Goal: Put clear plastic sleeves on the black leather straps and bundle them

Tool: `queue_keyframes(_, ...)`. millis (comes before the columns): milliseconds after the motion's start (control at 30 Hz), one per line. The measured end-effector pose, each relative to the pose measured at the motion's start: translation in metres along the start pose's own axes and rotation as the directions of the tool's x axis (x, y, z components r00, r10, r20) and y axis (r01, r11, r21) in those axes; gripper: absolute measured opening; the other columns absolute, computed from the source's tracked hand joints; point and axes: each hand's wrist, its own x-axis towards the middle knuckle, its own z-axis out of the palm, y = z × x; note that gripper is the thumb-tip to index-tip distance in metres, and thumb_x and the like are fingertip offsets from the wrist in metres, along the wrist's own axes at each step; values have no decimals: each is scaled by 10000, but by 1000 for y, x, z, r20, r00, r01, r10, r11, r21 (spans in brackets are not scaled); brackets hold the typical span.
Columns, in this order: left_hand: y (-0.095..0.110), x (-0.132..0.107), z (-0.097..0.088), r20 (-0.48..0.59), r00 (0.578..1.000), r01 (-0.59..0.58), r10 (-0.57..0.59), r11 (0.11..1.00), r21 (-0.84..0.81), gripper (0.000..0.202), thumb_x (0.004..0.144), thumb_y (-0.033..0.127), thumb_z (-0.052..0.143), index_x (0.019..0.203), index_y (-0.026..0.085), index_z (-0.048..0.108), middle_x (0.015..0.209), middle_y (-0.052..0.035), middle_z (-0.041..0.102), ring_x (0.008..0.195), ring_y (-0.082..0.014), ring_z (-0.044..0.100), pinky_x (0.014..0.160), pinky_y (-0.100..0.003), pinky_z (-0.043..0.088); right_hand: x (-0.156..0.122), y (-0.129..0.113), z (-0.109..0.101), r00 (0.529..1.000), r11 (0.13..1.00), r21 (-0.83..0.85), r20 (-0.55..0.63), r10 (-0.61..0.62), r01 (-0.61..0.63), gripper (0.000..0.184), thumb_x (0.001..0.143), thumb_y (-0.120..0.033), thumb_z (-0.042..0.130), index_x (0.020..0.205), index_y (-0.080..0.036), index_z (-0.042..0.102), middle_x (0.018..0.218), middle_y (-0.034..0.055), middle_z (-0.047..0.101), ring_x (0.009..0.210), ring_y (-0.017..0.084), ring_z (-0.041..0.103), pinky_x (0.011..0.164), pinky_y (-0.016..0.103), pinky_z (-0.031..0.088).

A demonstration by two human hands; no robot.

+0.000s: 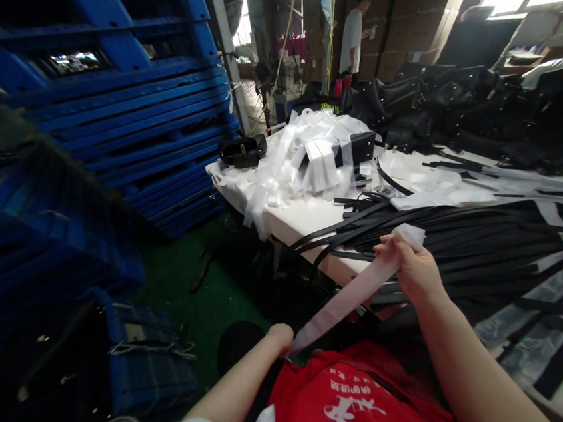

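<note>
You stretch a long, flat strip of frosted white plastic (pixel 346 305) on a slant in front of your red printed apron (pixel 345 412). Your hands are apart: the right hand (pixel 415 264) pinches the crumpled upper end, and the left hand (pixel 280 338) is curled into a fist at the lower end, its fingertips hidden. Beneath and beyond your right hand, narrow, matte black straps (pixel 455 232) fan across the white tabletop (pixel 298 218) in a dense layer. Further along, a loose, glossy heap of translucent white plastic strips (pixel 286 164) tumbles over the table's edge — a boxy black bag (pixel 363 146) sits partly buried in it. To your left rise ribbed blue plastic pallets (pixel 169 135); below them, a blue plastic crate (pixel 146 351) bears white cord, its contents impossible to make out.
</note>
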Motion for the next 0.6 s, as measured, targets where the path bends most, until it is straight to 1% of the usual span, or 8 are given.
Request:
queue_keyframes(100,28,-10,-26,-161,984,-94,78,991,-95,330,836,323,704,1072,92,694,1149,-195,682,1115,-307,642,973,-432,494,-17,4,4,988,987,-144,126,92,-73,466,750,-614,721,851,-160,735,763,86,734,688,220,696,638,318,573)
queue_keyframes(200,60,-32,-60,-380,901,-308,209,926,-220,405,1006,400,390,1272,195,616,1318,-96,628,1231,-196,575,1053,-295,430,-36,12,15,950,959,-283,306,63,28,503,751,-675,680,831,-188,772,939,96,750,909,264,700,851,389,569)
queue_keyframes(267,78,-49,-78,-501,792,-551,349,763,-339,414,978,455,443,1215,189,653,1234,-75,679,1129,-193,624,980,-272,470,-45,17,23,903,945,-304,428,21,122,509,762,-692,657,879,-214,791,1168,88,705,1091,277,651,983,405,515)
queue_keyframes(333,91,-64,-90,-568,709,-693,419,565,-448,400,893,478,587,1030,130,729,1031,-90,737,930,-215,676,837,-285,512,-51,23,29,854,944,-295,519,26,151,504,789,-687,632,953,-238,791,1320,67,630,1191,277,601,1044,410,475)
queue_keyframes(367,95,-69,-92,-576,700,-710,422,498,-498,391,866,471,620,930,107,747,922,-92,744,832,-211,678,763,-284,511,-52,25,31,836,944,-295,547,40,148,498,805,-678,620,981,-244,787,1331,62,623,1203,274,593,1056,413,465)
queue_keyframes(400,98,-73,-93,-565,717,-696,408,468,-545,387,858,463,626,857,97,753,838,-85,739,756,-198,667,700,-274,496,-52,27,32,827,942,-303,559,54,144,492,813,-668,617,996,-242,783,1299,66,644,1189,271,601,1057,417,462)
queue_keyframes(500,97,-78,-89,-527,786,-618,323,410,-671,350,818,427,671,805,90,767,749,-72,732,650,-163,631,625,-256,453,-51,29,29,870,926,-346,492,43,150,475,788,-639,659,945,-206,776,1043,84,739,996,262,669,953,418,516)
queue_keyframes(600,92,-78,-84,-503,824,-566,261,364,-740,356,729,438,762,817,94,779,768,-86,746,622,-157,622,610,-261,448,-48,28,23,899,905,-380,438,-3,189,412,754,-586,713,842,-186,760,867,70,743,810,226,670,808,361,546)
